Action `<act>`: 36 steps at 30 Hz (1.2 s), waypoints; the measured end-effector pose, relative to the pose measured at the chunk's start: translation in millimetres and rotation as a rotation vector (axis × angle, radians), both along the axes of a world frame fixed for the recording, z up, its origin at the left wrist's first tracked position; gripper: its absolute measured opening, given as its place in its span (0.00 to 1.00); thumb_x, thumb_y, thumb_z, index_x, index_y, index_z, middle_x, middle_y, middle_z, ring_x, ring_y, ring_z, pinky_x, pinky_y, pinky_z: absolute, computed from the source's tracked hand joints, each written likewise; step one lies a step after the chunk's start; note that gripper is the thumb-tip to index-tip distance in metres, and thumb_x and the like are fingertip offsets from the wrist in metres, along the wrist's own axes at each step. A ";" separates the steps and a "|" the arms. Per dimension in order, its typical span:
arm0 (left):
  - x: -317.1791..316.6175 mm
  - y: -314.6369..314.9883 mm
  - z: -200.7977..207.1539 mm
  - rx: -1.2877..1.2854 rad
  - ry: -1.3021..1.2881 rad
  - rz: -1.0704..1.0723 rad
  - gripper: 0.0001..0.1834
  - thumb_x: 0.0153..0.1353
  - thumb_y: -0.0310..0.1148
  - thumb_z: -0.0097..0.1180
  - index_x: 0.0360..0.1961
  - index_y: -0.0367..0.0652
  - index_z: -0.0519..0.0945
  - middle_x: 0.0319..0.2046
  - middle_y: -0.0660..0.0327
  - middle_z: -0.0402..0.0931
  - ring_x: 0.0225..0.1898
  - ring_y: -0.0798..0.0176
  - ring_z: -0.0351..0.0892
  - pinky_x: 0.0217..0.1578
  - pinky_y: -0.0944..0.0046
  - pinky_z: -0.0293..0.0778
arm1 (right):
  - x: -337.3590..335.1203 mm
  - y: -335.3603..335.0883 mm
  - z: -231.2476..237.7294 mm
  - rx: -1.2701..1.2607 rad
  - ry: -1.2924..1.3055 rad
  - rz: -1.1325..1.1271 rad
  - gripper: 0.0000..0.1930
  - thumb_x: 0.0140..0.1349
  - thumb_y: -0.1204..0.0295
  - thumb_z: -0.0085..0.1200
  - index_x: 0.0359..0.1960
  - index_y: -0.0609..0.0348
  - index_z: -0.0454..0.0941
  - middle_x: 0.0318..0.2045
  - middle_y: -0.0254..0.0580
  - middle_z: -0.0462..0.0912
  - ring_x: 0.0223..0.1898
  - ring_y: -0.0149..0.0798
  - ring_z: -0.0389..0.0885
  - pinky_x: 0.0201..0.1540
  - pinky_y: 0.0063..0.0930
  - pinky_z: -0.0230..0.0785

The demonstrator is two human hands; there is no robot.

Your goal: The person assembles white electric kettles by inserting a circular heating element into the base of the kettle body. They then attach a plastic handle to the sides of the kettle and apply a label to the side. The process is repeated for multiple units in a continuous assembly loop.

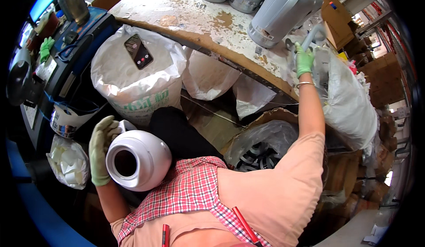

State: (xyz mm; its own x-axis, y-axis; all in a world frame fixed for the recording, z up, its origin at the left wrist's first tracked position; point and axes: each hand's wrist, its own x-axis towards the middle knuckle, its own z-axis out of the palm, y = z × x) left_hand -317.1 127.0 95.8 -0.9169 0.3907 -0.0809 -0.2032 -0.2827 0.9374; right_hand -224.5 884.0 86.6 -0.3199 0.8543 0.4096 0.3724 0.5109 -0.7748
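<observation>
"What does the head view show?"

"A seated person in a red checked apron (186, 191), looked down on from above. A white jug (152, 160) lies tilted at the left of the lap, its round, dark mouth turned toward the viewer."

"And the left hand?"

"The left hand (101, 149), in a pale glove, is at the jug's left side, its fingers against the handle (127, 125). I cannot tell whether they close around it."

"The right one?"

"The right hand (304, 60), in a green glove, reaches far right to the bench (199, 23) and grasps a grey curved piece (315, 35)."

"What stands nearby?"

"Just left of that hand, a large grey jug (283, 14) is on the worn, peeling bench, with two more at the far edge. A phone (138, 52) lies on a white sack (141, 85) in front of the bench, to the left. Near the right arm, a cardboard box lined with clear plastic (274, 134) holds dark curved parts (256, 156). A stuffed white sack leans at the right (352, 96)."
</observation>
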 end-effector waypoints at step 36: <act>52.1 4.4 9.6 0.249 -0.514 0.348 0.16 0.58 0.31 0.56 0.46 0.35 0.75 0.54 0.50 0.75 0.56 0.53 0.76 0.62 0.51 0.73 | -24.3 -538.4 -48.9 -1.726 -0.010 0.908 0.06 0.52 0.81 0.46 0.20 0.56 0.69 0.19 0.33 0.71 0.17 0.22 0.59 0.19 0.19 0.50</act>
